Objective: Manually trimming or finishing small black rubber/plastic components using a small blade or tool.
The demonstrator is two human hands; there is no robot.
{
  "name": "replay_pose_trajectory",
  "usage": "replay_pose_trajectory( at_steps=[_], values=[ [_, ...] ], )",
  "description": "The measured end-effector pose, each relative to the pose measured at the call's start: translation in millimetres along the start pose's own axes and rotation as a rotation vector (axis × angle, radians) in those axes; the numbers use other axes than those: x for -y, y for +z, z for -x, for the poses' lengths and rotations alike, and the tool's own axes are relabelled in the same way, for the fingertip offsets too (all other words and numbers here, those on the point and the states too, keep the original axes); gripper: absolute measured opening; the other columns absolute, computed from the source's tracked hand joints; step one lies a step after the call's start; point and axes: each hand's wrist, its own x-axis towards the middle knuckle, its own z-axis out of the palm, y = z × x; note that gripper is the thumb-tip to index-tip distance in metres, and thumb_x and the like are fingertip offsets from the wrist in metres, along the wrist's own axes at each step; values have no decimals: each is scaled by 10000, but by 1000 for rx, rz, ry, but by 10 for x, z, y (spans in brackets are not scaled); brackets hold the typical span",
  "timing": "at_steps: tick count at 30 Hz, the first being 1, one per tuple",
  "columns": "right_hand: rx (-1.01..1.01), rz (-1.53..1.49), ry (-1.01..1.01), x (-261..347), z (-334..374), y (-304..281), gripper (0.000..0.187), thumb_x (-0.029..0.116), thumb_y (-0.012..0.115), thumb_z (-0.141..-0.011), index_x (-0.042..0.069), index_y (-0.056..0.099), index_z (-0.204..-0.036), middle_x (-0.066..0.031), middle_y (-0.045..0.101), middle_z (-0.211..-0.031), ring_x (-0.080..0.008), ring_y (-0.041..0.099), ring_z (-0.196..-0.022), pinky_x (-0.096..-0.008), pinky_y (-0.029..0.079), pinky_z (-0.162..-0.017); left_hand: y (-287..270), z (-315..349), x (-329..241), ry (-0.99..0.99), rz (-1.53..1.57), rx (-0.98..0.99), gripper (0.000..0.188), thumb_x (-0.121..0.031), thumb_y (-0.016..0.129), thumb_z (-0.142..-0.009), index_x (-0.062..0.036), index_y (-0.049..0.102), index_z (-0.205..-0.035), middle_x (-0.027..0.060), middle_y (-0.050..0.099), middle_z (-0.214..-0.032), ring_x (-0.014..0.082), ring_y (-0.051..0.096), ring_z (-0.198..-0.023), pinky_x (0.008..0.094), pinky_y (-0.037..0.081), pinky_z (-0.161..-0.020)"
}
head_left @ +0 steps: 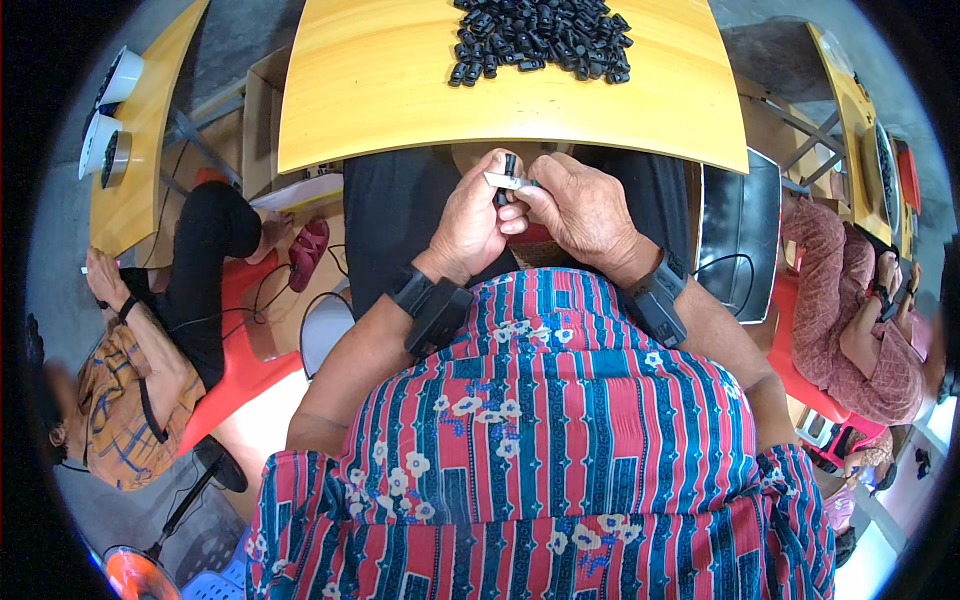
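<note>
Just off the near edge of the table, my two hands are close together in front of my chest. My left hand is closed on a small black plastic part that stands upright between thumb and fingers. Beside it, my right hand is closed in a pinch on a small flat pale strip, like a short knife blade, lying across the black part. Its far end is hidden in the right fingers. A pile of similar small black plastic parts lies on the far side of the yellow table.
A seated person works at a table on the left, with white bowls on it. Another person sits at the right. A black panel stands right of my legs. A maroon sandal and cables lie on the left.
</note>
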Motion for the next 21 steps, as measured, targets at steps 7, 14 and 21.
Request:
replay_pose_trajectory(
  at_steps=[7, 14, 21],
  values=[
    [-12, 58, 15, -8, -22, 19, 215, 295, 547, -892, 81, 544, -907, -106, 587, -807, -312, 603, -743, -408, 485, -617, 18, 4, -7, -34, 38, -18, 198, -320, 448, -980, -142, 489, -903, -50, 421, -740, 28, 365, -584, 164, 328, -509],
    [-28, 61, 12, -38, -30, 60, 205, 286, 546, -894, 82, 534, -902, -108, 591, -803, -309, 606, -741, -407, 485, -614, -9, -4, -2, -45, 75, -23, 177, -287, 446, -981, -133, 485, -904, -31, 442, -752, 41, 379, -570, 186, 340, -499],
    [13, 64, 28, -47, -36, 61, 203, 286, 534, -901, 84, 526, -907, -113, 594, -799, -315, 608, -731, -414, 483, -610, -15, -14, -1, -59, 62, -30, 169, -283, 451, -978, -142, 476, -888, -31, 444, -733, 40, 386, -572, 186, 345, -501]
  ],
)
